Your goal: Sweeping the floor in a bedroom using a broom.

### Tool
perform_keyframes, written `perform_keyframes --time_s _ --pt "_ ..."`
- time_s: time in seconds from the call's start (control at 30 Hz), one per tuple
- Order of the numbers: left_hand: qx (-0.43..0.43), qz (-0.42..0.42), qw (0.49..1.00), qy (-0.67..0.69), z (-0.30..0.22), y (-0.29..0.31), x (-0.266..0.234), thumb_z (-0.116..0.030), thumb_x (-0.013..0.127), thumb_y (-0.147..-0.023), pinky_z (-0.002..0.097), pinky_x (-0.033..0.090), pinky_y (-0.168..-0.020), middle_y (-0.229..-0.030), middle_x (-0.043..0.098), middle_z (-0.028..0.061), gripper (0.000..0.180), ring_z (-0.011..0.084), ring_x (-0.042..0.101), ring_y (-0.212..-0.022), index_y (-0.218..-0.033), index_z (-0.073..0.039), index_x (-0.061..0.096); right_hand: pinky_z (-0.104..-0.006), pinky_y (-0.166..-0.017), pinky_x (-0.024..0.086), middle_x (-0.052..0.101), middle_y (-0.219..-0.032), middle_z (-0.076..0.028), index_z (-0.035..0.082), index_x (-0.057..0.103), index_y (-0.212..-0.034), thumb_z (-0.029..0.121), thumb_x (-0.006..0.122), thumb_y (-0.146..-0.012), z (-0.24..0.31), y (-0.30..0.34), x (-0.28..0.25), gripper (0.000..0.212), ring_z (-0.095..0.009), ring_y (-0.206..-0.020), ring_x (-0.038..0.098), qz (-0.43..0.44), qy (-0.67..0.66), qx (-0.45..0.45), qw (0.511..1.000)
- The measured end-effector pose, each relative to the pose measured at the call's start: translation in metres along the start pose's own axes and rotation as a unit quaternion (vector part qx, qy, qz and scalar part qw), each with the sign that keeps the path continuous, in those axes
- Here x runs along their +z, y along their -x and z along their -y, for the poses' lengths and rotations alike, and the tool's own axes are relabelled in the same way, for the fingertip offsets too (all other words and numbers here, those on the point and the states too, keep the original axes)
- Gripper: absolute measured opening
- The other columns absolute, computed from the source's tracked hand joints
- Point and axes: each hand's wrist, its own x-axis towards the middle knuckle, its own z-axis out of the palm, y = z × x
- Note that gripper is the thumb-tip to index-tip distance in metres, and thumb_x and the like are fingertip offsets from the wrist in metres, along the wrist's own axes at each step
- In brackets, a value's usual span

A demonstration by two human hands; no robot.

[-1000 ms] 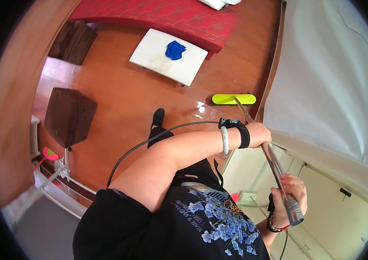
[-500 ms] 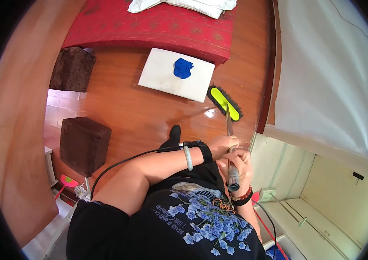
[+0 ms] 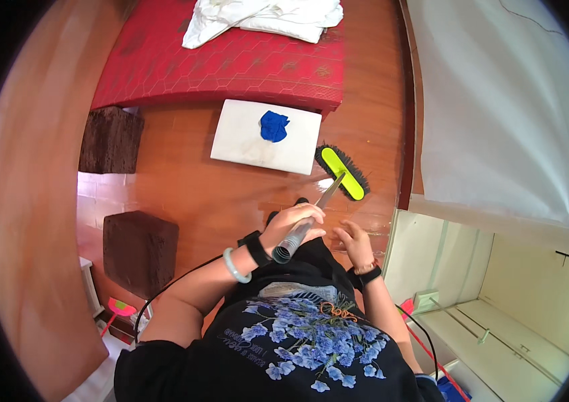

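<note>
Sweeping goes best if our left hand (image 3: 296,222) stays wrapped around the broom handle (image 3: 311,218), our open, empty right hand (image 3: 353,240) rejoins, and the bristle head (image 3: 342,172) lies flat at one o'clock.

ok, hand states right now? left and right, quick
Left hand: closed around the broom handle.
Right hand: open, fingers spread, off the handle, holding nothing.

Left hand (image 3: 292,224) fisted, gripping; right hand (image 3: 353,240) open, fingers spread, seemingly empty.
</note>
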Motion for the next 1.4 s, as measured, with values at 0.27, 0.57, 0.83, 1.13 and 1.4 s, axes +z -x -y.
perform_keyframes --time_s 0.27,0.57,0.83,1.13,1.4 --pt "-0.049 0.146 0.987 -0.037 -0.061 -0.024 0.012 -0.009 0.063 -0.064 0.0295 0.039 -0.058 -0.076 0.053 0.0057 0.019 0.0212 0.05 -0.067 -0.072 -0.006 0.046 -0.0297 -0.057 0.048 0.053 -0.076 -0.014 0.003 0.038 -0.096 0.029 0.047 -0.079 -0.029 -0.092 0.001 0.032 -0.022 -0.065 0.054 0.096 -0.467 0.174 0.862" --pt "-0.064 0.126 0.989 -0.05 -0.064 -0.045 0.029 -0.006 0.062 -0.064 0.027 0.039 -0.055 -0.072 0.052 0.0043 0.017 0.0192 0.05 -0.062 -0.07 -0.006 0.045 -0.0298 -0.048 0.045 0.052 -0.069 -0.012 0.005 0.038 -0.084 0.02 0.049 -0.077 -0.016 -0.1 -0.017 0.02 -0.023 -0.061 0.054 0.002 -0.459 0.186 0.869" --pt "-0.062 0.14 0.986 -0.072 -0.062 -0.057 0.041 -0.007 0.061 -0.064 0.0265 0.04 -0.054 -0.071 0.052 0.0041 0.017 0.0186 0.05 -0.062 -0.069 -0.005 0.045 -0.0265 -0.036 0.036 0.054 -0.068 -0.012 0.007 0.039 -0.089 0.024 0.05 -0.077 -0.019 -0.103 -0.03 0.024 -0.02 -0.05 0.051 0.026 -0.452 0.177 0.874" --pt "-0.059 0.127 0.987 -0.074 -0.051 -0.069 0.06 -0.008 0.06 -0.065 0.0258 0.04 -0.054 -0.072 0.052 0.0038 0.014 0.018 0.05 -0.061 -0.07 -0.005 0.047 -0.0241 -0.041 0.038 0.053 -0.069 -0.012 0.005 0.041 -0.081 0.026 0.05 -0.077 -0.019 -0.11 -0.051 0.023 -0.018 -0.049 0.049 0.06 -0.439 0.167 0.881" --pt "-0.036 0.138 0.984 -0.102 -0.045 -0.078 0.086 -0.011 0.059 -0.067 0.0261 0.039 -0.054 -0.072 0.051 0.0048 0.014 0.0173 0.049 -0.06 -0.071 -0.004 0.048 -0.0244 -0.044 0.041 0.053 -0.069 -0.011 0.005 0.041 -0.081 0.026 0.051 -0.076 -0.026 -0.112 -0.074 0.024 -0.018 -0.053 0.051 0.064 -0.439 0.162 0.881"
